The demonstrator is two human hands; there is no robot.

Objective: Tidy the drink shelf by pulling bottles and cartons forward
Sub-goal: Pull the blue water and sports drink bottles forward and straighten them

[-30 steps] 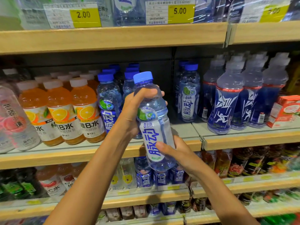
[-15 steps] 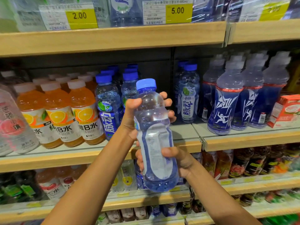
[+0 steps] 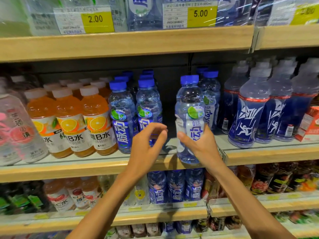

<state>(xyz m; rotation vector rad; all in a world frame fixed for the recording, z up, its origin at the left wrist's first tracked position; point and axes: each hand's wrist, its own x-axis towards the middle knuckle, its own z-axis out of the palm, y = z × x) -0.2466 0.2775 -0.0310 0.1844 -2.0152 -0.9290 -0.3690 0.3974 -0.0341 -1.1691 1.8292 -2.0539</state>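
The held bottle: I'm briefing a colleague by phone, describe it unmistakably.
On the middle wooden shelf, right of the orange drink bottles, find the blue-capped clear plastic bottle at the front edge. Only it is gripped by the right hand.

Clear blue-capped bottle (image 3: 189, 118) stands upright at the shelf (image 3: 107, 167) front edge.

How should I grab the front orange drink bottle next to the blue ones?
Probably round the neck just under the white cap, reaching from the front. The orange bottle stands upright, its body close beside a blue-capped bottle; only the top has room.
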